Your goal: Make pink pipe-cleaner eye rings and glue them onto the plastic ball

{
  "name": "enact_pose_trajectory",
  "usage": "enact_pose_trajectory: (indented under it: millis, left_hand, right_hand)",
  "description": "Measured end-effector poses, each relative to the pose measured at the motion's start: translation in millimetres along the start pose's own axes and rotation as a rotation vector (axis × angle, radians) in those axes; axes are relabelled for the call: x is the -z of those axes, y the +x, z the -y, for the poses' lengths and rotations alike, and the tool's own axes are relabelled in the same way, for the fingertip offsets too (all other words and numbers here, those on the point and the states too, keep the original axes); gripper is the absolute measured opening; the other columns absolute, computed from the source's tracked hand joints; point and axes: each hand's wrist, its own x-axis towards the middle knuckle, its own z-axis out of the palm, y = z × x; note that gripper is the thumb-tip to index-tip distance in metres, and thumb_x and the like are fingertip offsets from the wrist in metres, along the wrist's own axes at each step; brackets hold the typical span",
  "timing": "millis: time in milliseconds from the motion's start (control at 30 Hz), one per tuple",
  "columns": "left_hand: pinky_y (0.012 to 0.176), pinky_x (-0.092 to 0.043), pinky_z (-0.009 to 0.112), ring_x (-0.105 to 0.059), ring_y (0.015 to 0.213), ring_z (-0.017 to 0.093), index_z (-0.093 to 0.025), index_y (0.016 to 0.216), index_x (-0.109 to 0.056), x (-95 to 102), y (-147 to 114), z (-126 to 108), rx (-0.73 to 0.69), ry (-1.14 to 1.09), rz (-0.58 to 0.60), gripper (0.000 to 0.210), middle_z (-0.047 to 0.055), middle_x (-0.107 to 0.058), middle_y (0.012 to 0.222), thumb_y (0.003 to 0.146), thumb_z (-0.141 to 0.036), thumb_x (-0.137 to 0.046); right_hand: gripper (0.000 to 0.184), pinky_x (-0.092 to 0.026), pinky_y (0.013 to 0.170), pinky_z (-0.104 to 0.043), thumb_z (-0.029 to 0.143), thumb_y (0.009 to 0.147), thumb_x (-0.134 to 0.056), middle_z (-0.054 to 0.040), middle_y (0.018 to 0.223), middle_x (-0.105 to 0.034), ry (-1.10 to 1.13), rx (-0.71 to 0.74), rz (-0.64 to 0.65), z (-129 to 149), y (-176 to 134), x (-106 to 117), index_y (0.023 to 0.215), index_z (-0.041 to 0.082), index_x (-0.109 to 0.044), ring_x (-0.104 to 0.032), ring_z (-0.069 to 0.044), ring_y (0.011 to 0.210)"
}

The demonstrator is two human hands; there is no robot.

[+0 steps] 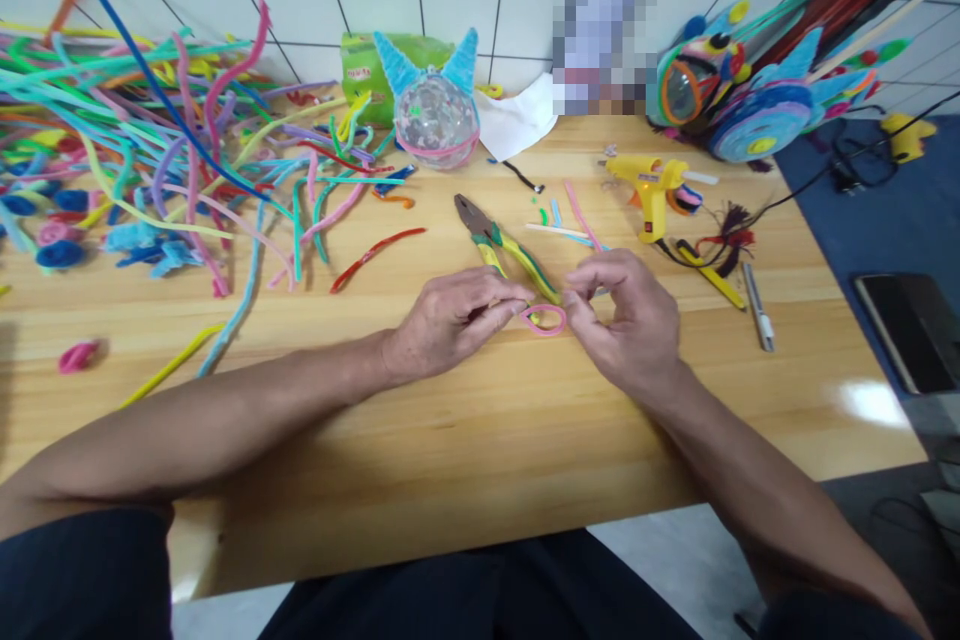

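A small pink pipe cleaner loop [545, 332] hangs between my hands, just above the table. My left hand [461, 320] pinches its left side between thumb and fingertips. At the loop's right edge, my right hand [626, 315] has thumb and forefinger closed on it, the other fingers curled in. Behind the loop lie pliers [526, 265] with yellow-green handles, jaws pointing away to the left; my fingers partly hide the handle ends. Short cut pieces of pipe cleaner, among them a pink strip [581, 212], lie beyond my right hand.
Heaped pipe cleaners [150, 140] cover the table's left back. A clear ball with blue ears [436, 120] stands at the wall. To the right are a yellow glue gun [646, 190] with its cord, a yellow cutter [712, 277], a grey knife [759, 308] and a phone [915, 330].
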Motion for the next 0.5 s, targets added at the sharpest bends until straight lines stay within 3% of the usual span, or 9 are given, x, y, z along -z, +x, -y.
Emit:
enact_pose_trajectory:
  millis: [233, 500]
  left_hand:
    - [0.079, -0.063, 0.021, -0.08, 0.084, 0.012, -0.018, 0.104, -0.077, -0.3, 3, 2, -0.04, -0.062, 0.033, 0.008, 0.005, -0.085, 0.091, 0.107, -0.025, -0.075]
    - [0.081, -0.064, 0.021, -0.08, 0.087, 0.013, -0.017, 0.109, -0.079, 1.4, 1, 0, -0.022, -0.169, 0.099, 0.006, 0.006, -0.085, 0.093, 0.105, -0.021, -0.076]
  right_hand:
    - [0.027, -0.061, 0.072, -0.031, 0.01, 0.093, -0.078, 0.0025, 0.088, -0.076, 0.054, 0.125, 0.053, 8, 1, -2, 0.112, 0.028, -0.069, -0.072, -0.016, 0.075]
    - [0.025, -0.063, 0.071, -0.028, 0.009, 0.096, -0.073, 0.0012, 0.093, -0.082, 0.035, 0.102, 0.149, 16, -1, -2, 0.113, 0.028, -0.069, -0.079, -0.016, 0.079]
